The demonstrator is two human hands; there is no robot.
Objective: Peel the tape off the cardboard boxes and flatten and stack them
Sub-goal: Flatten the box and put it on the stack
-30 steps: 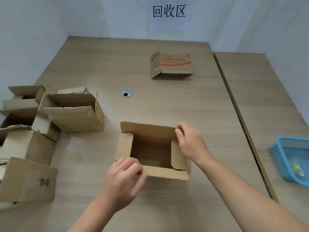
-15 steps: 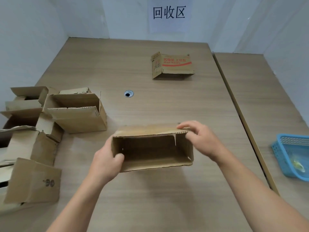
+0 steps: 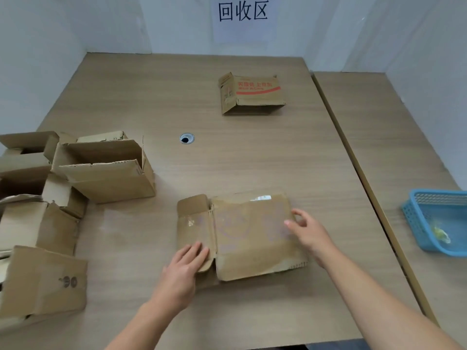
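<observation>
A brown cardboard box (image 3: 247,233) lies nearly flat on the wooden table (image 3: 252,152) in front of me, a strip of shiny tape along its far edge. My left hand (image 3: 185,266) presses with straight fingers on its near left flap. My right hand (image 3: 307,229) rests on the box's right side, fingers loosely spread. A flattened box with red print (image 3: 251,94) lies at the far middle of the table. An open box (image 3: 106,168) stands to the left.
Several more open cardboard boxes (image 3: 38,223) crowd the table's left edge. A cable hole (image 3: 187,138) sits in the tabletop. A blue plastic basket (image 3: 441,221) stands on the adjoining table at right. White walls close the back; a paper sign (image 3: 242,12) hangs there.
The box was upright and open a second ago; both hands tipped it over and pushed it down, and it now lies nearly flat under them.
</observation>
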